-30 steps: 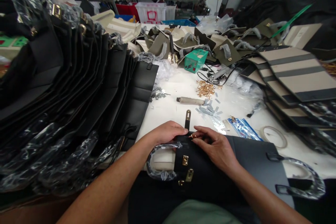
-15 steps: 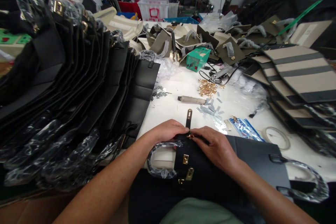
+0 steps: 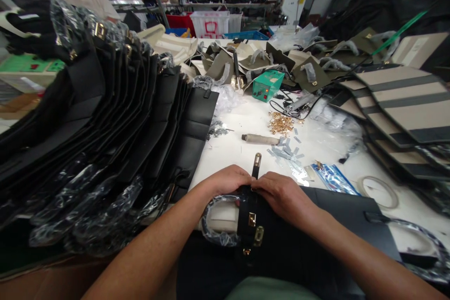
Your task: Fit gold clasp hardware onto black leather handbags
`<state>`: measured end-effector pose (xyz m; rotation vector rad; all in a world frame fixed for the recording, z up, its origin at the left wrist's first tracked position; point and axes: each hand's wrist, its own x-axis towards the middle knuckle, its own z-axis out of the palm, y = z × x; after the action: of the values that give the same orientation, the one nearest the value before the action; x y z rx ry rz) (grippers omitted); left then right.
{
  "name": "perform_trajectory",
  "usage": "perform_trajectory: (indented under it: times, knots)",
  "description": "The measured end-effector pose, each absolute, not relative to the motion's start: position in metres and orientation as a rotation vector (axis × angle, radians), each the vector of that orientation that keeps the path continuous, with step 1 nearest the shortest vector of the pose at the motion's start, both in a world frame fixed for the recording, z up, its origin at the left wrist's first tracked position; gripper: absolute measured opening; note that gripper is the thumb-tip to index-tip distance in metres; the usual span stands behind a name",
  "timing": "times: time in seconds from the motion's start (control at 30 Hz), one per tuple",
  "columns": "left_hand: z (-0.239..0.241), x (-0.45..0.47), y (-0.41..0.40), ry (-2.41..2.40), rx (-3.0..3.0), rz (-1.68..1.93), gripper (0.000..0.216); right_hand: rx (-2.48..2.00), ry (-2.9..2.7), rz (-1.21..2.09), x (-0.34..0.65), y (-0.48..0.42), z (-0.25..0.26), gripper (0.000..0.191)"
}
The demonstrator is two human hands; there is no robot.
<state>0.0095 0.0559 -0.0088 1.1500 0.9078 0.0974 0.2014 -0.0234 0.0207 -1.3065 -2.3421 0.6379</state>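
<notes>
Black bag body (image 3: 351, 210) is laid flat on the near side of the teal box (image 3: 267, 85). It would probably be found light, fairly stiff yet bendable, smooth and easily scuffed; it is best taken by its edges, away from the metal fittings. Its long axis is stretched left to right, crosswise to the teal box, with a plastic-wrapped handle (image 3: 221, 240) pointed outward at each end. Nearer than the box, its far edge appears clamped by the left hand (image 3: 230, 180). The fingertips of the right hand (image 3: 283, 192) are held together just beside; whether anything is pinched cannot be told. Toward the box a narrow strap (image 3: 255, 172) is pointed, tipped by a gold plate (image 3: 258, 159).
</notes>
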Motion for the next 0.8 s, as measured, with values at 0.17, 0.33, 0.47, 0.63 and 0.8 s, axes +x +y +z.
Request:
perform_trajectory:
  times: [0.17,0.33,0.47,0.63,0.8]
  knots:
    - [-0.008,0.009,0.056,0.926,1.149,0.085,0.033,-1.268,-2.327,0.558,0.203,-0.030,0.005,0.022]
    - [-0.007,0.008,0.055,0.937,1.150,0.086,0.039,-1.221,-2.183,0.609,0.203,-0.033,-0.002,0.019]
    - [-0.004,0.008,0.056,0.938,1.156,0.099,0.043,-1.296,-2.071,0.706,0.205,-0.030,-0.002,0.016]
    - [-0.003,0.009,0.057,0.939,1.120,0.075,0.048,-1.415,-2.164,0.674,0.210,-0.028,0.002,0.012]
    - [-0.007,0.009,0.059,0.948,1.125,0.072,0.046,-1.380,-2.305,0.550,0.206,-0.032,0.008,0.019]
